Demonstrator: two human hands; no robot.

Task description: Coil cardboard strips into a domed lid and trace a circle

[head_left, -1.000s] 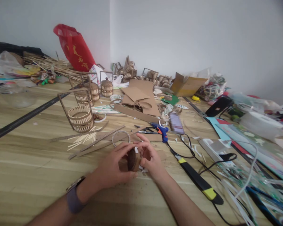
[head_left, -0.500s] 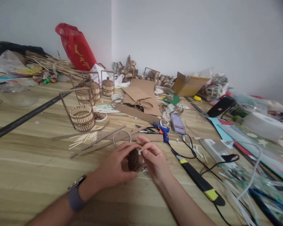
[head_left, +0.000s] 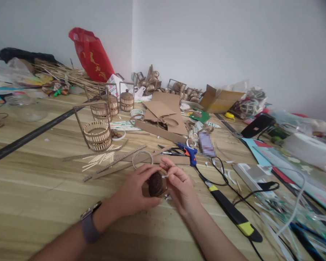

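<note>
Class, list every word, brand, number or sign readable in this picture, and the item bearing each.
No text reads with certainty.
Red bag: gold characters, too blurred to read surely.
White box: coloured print, too small.
White tube: green marking, too small.
Black object: pale label, unreadable.
Pixelated panel: nothing legible.

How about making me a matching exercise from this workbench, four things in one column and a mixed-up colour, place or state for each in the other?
Column one
1. Left hand
2. Glue gun
3. Bag
4. Watch

Column two
A. Red with yellow markings
B. Worn on a wrist
C. Holding a dark brown piece
D. Mostly blue

Pairs: 1-C, 2-D, 3-A, 4-B
</note>
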